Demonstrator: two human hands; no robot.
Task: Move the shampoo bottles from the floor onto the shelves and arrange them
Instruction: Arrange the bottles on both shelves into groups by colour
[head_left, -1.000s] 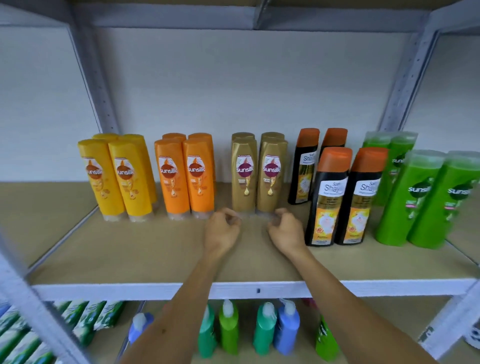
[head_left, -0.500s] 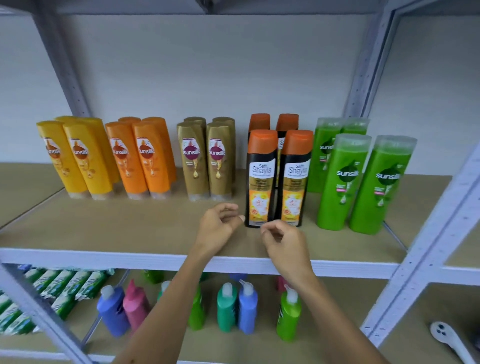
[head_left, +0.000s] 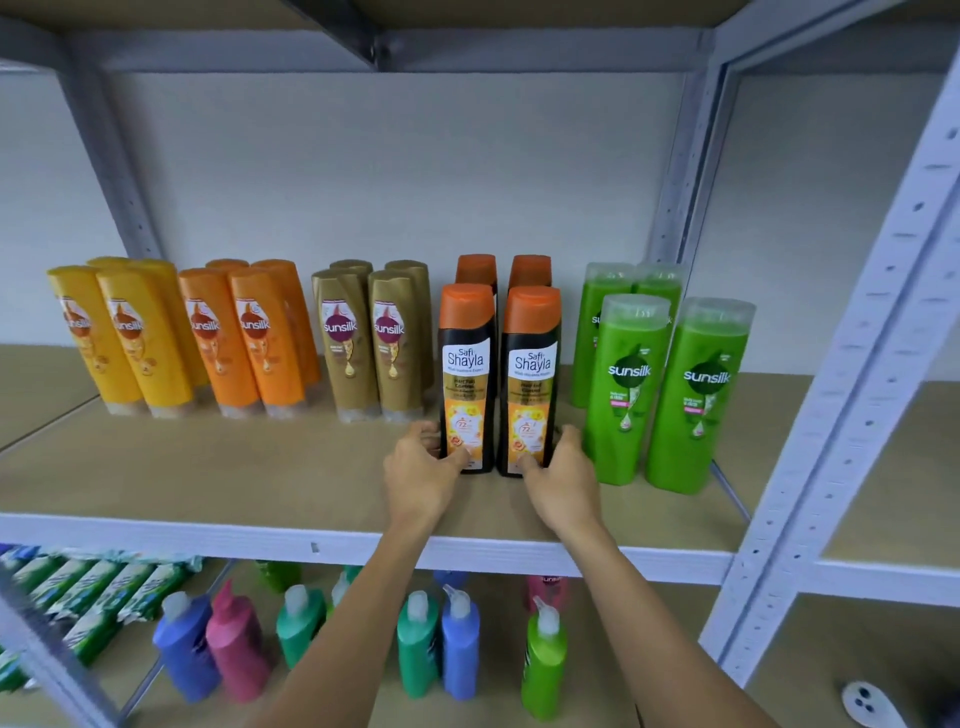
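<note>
On the shelf (head_left: 208, 467), the two near black bottles (head_left: 466, 384) are gripped low by the left hand (head_left: 421, 473) and right hand (head_left: 563, 475); they are best slid back level, kept upright.
</note>
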